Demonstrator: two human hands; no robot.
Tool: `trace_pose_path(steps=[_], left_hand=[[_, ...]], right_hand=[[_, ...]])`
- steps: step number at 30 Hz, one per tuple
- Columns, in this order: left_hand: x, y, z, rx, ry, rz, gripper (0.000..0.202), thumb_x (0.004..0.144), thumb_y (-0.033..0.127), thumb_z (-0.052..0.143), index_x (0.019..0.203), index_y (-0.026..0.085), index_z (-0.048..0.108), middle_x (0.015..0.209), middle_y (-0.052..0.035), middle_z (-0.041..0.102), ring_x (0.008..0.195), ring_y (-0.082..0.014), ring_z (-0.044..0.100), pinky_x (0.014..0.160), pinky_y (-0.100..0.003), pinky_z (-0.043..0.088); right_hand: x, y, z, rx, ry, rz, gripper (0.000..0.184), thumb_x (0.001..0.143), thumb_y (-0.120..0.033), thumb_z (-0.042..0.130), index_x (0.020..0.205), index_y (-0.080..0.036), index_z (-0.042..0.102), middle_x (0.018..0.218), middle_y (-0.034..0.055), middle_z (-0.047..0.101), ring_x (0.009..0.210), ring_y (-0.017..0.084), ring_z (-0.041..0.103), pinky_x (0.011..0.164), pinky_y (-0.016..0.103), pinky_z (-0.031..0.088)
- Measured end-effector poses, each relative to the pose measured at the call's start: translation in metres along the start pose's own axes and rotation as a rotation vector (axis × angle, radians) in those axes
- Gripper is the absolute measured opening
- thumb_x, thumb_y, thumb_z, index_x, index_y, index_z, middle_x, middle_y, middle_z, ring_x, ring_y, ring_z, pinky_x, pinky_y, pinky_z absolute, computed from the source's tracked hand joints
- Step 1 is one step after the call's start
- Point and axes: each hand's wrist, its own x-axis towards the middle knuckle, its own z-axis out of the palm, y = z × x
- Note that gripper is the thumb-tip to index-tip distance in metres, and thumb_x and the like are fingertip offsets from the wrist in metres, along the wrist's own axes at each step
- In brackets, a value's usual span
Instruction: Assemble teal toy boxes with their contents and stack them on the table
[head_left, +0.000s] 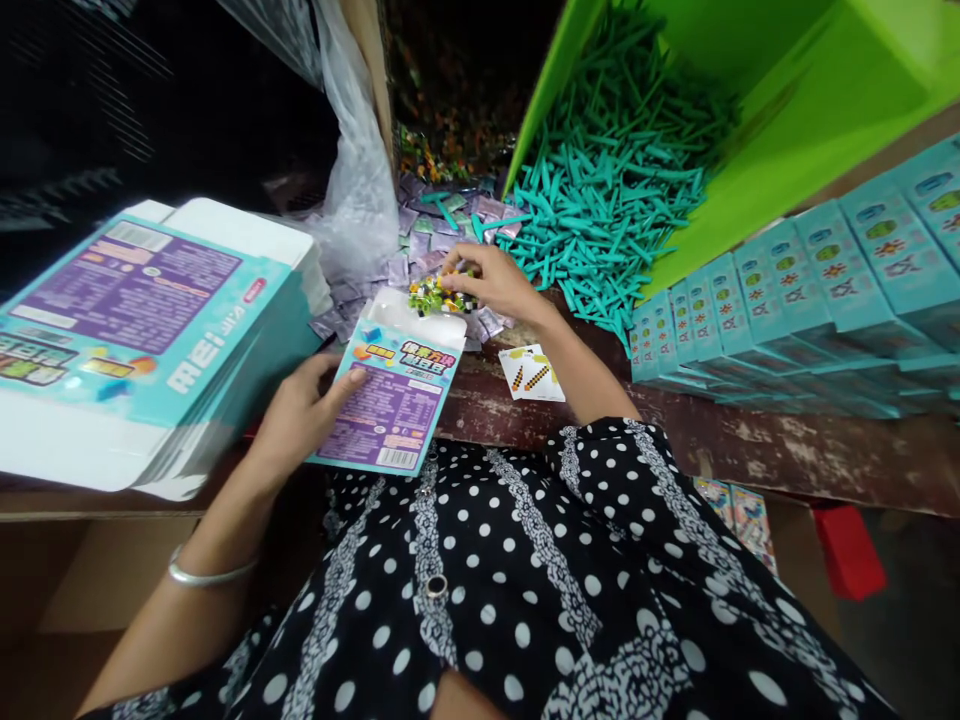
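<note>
My left hand [304,415] grips a teal and purple printed box [394,410] by its left side, thumb on the printed face. The box's white top flaps stand open. Over that opening, my right hand [484,278] is closed on small wrapped candies [435,295] in shiny green, yellow and black wrappers. Its fingertips are partly hidden behind the candies. Beneath and behind this hand lie many small purple sachets [349,300]. Two or so white cards [531,374] with pencil-like pictures rest on the table close to my right forearm.
A stack of flat boxes [225,330] lies at the left. Teal plastic pieces [600,210] spill from a bright green bin [787,110]. Filled-out teal boxes [795,290] stand in rows at the right. A clear plastic bag [360,180] hangs behind the sachets. The table [750,450] is worn brown.
</note>
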Motion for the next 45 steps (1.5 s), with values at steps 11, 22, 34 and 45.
trace_pose_path(steps=[11,22,34,45], left_hand=[[-0.006,0.005,0.01,-0.338,0.109,0.162,0.044,0.089,0.059,0.084,0.11,0.021,0.081,0.101,-0.0128,0.088,0.081,-0.0265,0.079,0.07,-0.037,0.065],[-0.018,0.016,0.025,-0.434,0.168,0.195,0.052,0.089,0.063,0.089,0.116,0.021,0.077,0.113,-0.0125,0.087,0.095,-0.0286,0.082,0.084,-0.04,0.07],[-0.031,0.022,0.035,-0.485,0.211,0.207,0.047,0.088,0.056,0.091,0.118,0.023,0.077,0.114,-0.0111,0.088,0.1,-0.0312,0.086,0.092,-0.046,0.073],[-0.026,0.027,0.046,-0.426,0.103,0.221,0.051,0.094,0.067,0.085,0.118,0.024,0.074,0.111,-0.01,0.085,0.095,-0.0297,0.082,0.082,-0.041,0.07]], right_hand=[[-0.016,-0.04,-0.006,0.167,-0.234,-0.134,0.023,0.101,-0.041,0.074,0.112,-0.02,0.074,0.115,0.0039,0.079,0.108,0.019,0.068,0.093,0.033,0.054],[-0.022,-0.062,-0.038,-0.116,-0.388,-0.118,0.02,0.086,-0.023,0.093,0.099,-0.019,0.079,0.092,0.0001,0.072,0.087,0.014,0.06,0.082,0.031,0.047],[-0.033,-0.068,-0.033,-0.004,-0.335,-0.134,0.008,0.098,-0.026,0.078,0.099,-0.018,0.079,0.089,0.0018,0.077,0.081,0.013,0.066,0.076,0.029,0.051],[-0.042,-0.075,0.016,0.035,-0.459,-0.042,0.074,0.109,-0.082,0.06,0.068,-0.02,0.058,0.068,-0.0013,0.055,0.067,0.012,0.046,0.067,0.031,0.04]])
